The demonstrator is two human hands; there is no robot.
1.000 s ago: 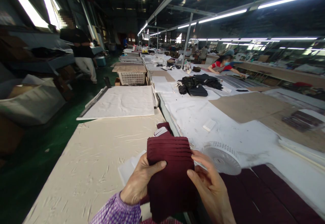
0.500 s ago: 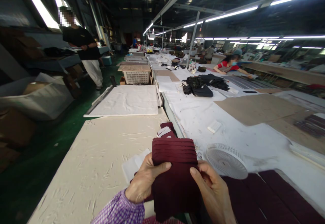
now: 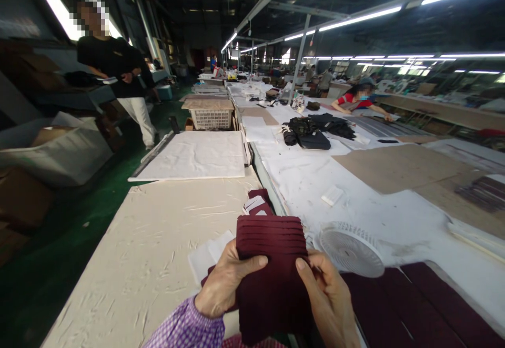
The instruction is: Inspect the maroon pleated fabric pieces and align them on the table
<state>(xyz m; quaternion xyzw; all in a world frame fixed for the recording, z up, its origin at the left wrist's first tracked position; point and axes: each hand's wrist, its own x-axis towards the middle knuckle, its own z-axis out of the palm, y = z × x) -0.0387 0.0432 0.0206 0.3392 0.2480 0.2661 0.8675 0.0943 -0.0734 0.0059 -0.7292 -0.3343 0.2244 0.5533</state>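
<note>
A stack of dark maroon fabric pieces (image 3: 272,279) is held up in front of me, its upper edges fanned out in steps. My left hand (image 3: 232,274) is closed round the stack's left side, thumb lying across the front. At the right edge my right hand (image 3: 325,290) pinches the cloth between thumb and fingers. Just beyond the stack, more maroon fabric with white paper labels (image 3: 257,203) lies at the table's edge. White sheets (image 3: 209,253) lie beside my left hand, partly covered by it.
A round white fan (image 3: 350,249) lies on the white table to the right, near maroon panels (image 3: 418,306). Dark garments (image 3: 311,132) are piled farther along. One person (image 3: 114,69) walks in the left aisle; another (image 3: 357,101) leans over the table. A plastic crate (image 3: 211,118) stands ahead.
The person in the left aisle has come nearer. My hands and the maroon stack stay almost in the same place.
</note>
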